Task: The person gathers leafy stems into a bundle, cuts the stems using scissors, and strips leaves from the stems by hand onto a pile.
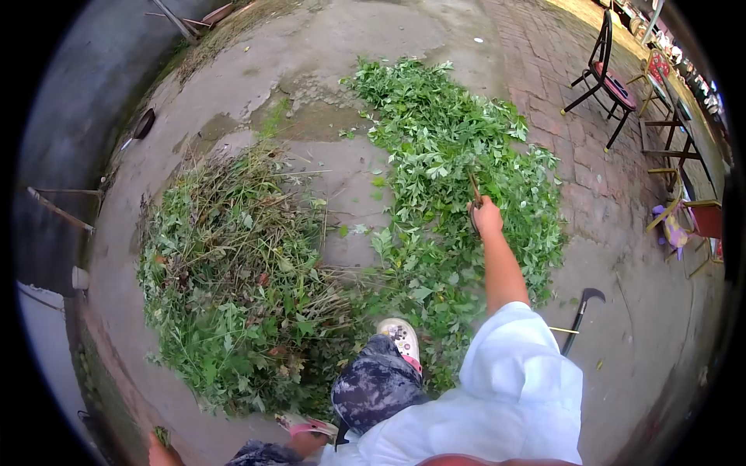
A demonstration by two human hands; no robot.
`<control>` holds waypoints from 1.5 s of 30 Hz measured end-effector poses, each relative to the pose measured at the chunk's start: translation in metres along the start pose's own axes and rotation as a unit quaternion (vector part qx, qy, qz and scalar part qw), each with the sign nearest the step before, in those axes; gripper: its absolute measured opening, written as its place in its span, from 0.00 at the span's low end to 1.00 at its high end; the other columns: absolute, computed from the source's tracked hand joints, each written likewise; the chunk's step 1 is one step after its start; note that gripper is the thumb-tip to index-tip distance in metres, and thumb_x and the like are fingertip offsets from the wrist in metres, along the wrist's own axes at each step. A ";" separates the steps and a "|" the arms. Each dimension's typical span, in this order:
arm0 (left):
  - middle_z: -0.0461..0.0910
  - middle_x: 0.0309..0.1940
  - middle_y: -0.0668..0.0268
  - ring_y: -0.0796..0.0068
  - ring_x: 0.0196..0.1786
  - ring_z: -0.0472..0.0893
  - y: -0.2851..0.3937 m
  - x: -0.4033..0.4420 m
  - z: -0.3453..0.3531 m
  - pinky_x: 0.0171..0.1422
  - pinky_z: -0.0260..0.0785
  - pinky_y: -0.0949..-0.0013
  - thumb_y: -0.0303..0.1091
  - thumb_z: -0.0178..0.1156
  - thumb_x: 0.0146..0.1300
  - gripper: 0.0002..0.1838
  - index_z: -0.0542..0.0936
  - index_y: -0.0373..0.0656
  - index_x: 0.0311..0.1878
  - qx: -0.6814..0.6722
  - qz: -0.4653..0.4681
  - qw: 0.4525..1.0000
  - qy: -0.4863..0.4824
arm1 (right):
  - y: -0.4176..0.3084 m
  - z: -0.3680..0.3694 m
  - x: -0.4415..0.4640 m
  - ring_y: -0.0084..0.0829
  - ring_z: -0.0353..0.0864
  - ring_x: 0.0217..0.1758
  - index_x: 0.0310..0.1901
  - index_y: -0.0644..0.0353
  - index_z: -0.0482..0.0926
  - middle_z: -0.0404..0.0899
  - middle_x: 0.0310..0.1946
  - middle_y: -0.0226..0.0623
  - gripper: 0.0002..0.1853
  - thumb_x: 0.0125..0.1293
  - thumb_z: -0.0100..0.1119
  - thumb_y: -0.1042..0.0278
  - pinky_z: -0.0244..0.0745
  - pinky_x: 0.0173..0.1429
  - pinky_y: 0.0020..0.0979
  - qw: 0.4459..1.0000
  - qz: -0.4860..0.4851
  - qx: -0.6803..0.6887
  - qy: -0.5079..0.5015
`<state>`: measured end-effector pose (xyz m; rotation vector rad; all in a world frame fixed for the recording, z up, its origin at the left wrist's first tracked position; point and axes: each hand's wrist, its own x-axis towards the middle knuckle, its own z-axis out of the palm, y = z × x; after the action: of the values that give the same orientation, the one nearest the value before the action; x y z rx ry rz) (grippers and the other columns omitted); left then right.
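Note:
My right hand (pixel 487 219) reaches out over a spread of leafy green cuttings (pixel 458 140). It is closed on what look like scissors (pixel 475 189), with a dark loop by the fingers and a thin brownish blade among the leaves. At the bottom left edge my left hand (pixel 162 454) is only partly in view, closed around a small green sprig (pixel 162 436). Between the two hands lies a heap of stalks and dry stems (pixel 241 264), browner than the spread on the right.
A sickle (pixel 581 314) lies on the concrete right of my sleeve. Folding chairs (pixel 610 89) stand along the right side. A dark pan-like object (pixel 144 124) sits by the left wall (pixel 70 116). My shoe (pixel 402 342) is at the edge of the greens.

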<state>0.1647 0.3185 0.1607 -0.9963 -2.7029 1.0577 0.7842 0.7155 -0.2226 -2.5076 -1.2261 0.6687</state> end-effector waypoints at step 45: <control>0.77 0.46 0.61 0.61 0.50 0.75 -0.038 -0.347 0.568 0.64 0.40 0.37 0.56 0.57 0.49 0.26 0.77 0.48 0.47 -0.402 -0.140 0.787 -0.447 | -0.166 -0.081 -0.215 0.43 0.77 0.28 0.40 0.66 0.72 0.75 0.23 0.41 0.19 0.45 0.61 0.67 0.75 0.31 0.36 0.606 -0.632 -0.482 0.034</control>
<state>0.2540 -0.2401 -0.1918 0.0336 -4.0600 0.2615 0.5996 0.6422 -0.0207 -1.1726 -3.2300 -0.6353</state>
